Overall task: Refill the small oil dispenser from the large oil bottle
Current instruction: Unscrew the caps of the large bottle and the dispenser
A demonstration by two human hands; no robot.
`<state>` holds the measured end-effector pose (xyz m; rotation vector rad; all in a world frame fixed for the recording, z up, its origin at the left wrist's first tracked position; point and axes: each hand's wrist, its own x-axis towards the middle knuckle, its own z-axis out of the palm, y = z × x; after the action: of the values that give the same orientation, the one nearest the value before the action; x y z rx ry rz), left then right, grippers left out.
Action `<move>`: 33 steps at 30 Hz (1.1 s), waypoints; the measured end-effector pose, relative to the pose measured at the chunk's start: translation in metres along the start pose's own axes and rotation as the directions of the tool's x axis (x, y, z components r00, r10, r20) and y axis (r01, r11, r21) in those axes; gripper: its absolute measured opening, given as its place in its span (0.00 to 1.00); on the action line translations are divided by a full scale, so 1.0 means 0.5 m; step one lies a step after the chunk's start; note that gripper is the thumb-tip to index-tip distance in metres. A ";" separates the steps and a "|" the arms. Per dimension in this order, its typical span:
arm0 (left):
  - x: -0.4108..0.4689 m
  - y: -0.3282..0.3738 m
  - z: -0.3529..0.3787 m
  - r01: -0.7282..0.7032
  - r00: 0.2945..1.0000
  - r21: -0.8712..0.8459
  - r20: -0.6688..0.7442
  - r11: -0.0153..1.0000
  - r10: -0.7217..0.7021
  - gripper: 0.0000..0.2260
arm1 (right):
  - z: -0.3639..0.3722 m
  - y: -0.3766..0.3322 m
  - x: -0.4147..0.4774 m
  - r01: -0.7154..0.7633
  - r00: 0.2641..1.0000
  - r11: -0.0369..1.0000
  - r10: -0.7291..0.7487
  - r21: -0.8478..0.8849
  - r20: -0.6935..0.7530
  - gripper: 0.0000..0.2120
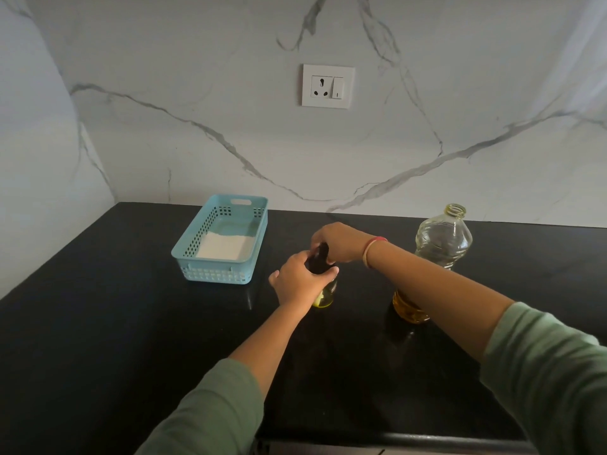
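Head view: the small oil dispenser (325, 297) is seen standing upright near the middle of the black table (131, 323), with both hands closed upon it. Its body is wrapped by the left hand (299, 281), fingers curled round the far side and thumb laid across the near side, so that only the lower part, holding a little yellow oil, is left showing below the palm. Its black top (321, 257) is covered from above by the right hand (338, 241), whose fingers are bent down over it and grasp it; how the top sits on the neck cannot be told.

The large oil bottle (443, 238) is placed upright to the right of the dispenser, apart from both hands and partly hidden behind the right forearm. Its mouth is uncapped, and amber oil is seen only in its bottom part. A red and pale band (372, 249) is worn on the right wrist.

Well to the left, near the marble wall, a light blue basket (213, 274) is set on the table, with something flat and white (226, 246) lying inside it.
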<state>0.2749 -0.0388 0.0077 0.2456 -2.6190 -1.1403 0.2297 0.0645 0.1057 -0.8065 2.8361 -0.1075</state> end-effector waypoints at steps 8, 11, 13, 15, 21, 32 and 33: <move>-0.006 0.008 -0.002 0.001 1.000 0.006 -0.009 1.000 -0.001 0.23 | 0.004 -0.007 0.006 -0.159 0.975 0.985 0.145 -0.073 -0.168 0.22; -0.003 0.007 -0.001 0.009 1.000 0.012 -0.012 1.000 -0.009 0.23 | 0.013 -0.005 0.009 -0.160 0.972 0.984 0.144 -0.075 -0.185 0.16; -0.002 0.006 -0.002 0.007 1.000 0.022 -0.010 1.000 -0.007 0.24 | 0.009 -0.002 0.009 -0.130 0.980 0.991 0.122 -0.041 -0.155 0.13; -0.002 0.006 -0.003 0.007 1.000 0.030 -0.006 1.000 -0.007 0.24 | 0.000 0.006 0.008 -0.093 0.989 0.995 0.098 0.047 -0.114 0.08; -0.002 0.008 -0.004 0.030 0.999 0.012 0.015 0.999 -0.031 0.25 | -0.007 0.052 -0.010 -0.087 0.955 0.549 0.284 0.831 -0.088 0.08; 0.007 0.003 -0.011 -0.013 1.000 0.019 0.018 1.000 0.013 0.23 | 0.176 0.098 0.064 -0.066 0.725 -0.038 0.684 0.997 0.074 0.12; 0.008 0.004 -0.014 -0.015 1.000 0.030 0.025 0.999 0.014 0.24 | 0.188 0.103 0.069 -0.091 0.715 -0.012 0.696 0.996 0.073 0.12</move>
<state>0.2732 -0.0434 0.0147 0.2199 -2.6575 -1.1063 0.1936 0.0883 0.0020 0.5363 2.2063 -2.0950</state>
